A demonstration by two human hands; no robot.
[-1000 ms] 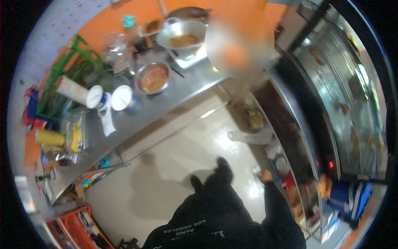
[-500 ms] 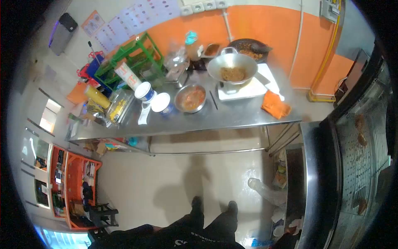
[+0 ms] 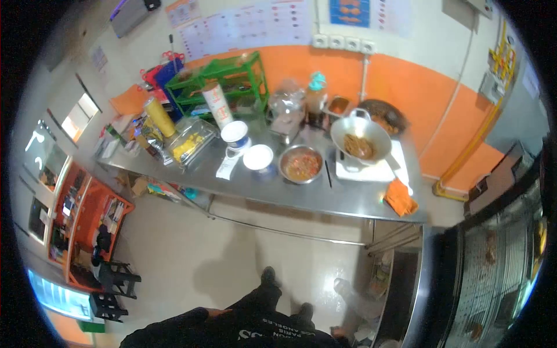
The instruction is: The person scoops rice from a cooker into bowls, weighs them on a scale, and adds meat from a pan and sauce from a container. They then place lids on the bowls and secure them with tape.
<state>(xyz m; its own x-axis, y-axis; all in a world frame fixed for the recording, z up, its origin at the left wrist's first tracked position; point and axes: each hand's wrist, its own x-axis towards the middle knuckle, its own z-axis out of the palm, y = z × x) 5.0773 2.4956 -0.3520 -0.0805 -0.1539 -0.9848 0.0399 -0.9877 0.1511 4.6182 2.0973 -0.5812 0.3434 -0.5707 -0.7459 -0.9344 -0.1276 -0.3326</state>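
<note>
My left hand (image 3: 219,313) shows only as a small patch of skin beside my dark clothing, its fingers hidden. At the bottom edge, what looks like my right hand (image 3: 339,332) is dim and mostly cut off. Both are low by my body, away from the steel table (image 3: 278,197). On that table stand a metal bowl (image 3: 301,165) of reddish chopped food and a wok (image 3: 362,137) with brown food in it. The wok rests on a white board (image 3: 400,165). An orange cloth (image 3: 400,198) lies at the table's right front corner.
Two white-lidded tubs (image 3: 258,157), a tray of yellow pieces (image 3: 190,145) and a green rack (image 3: 232,81) stand on the table's left half. A dark pan (image 3: 386,116) is behind the wok. A glass-fronted cabinet (image 3: 493,272) is at right, a plastic bag (image 3: 354,296) below.
The view has tilted up and turned, so the table sits lower and more of the wall shows. My feet have shifted in the view. Nothing on the table has visibly moved.
</note>
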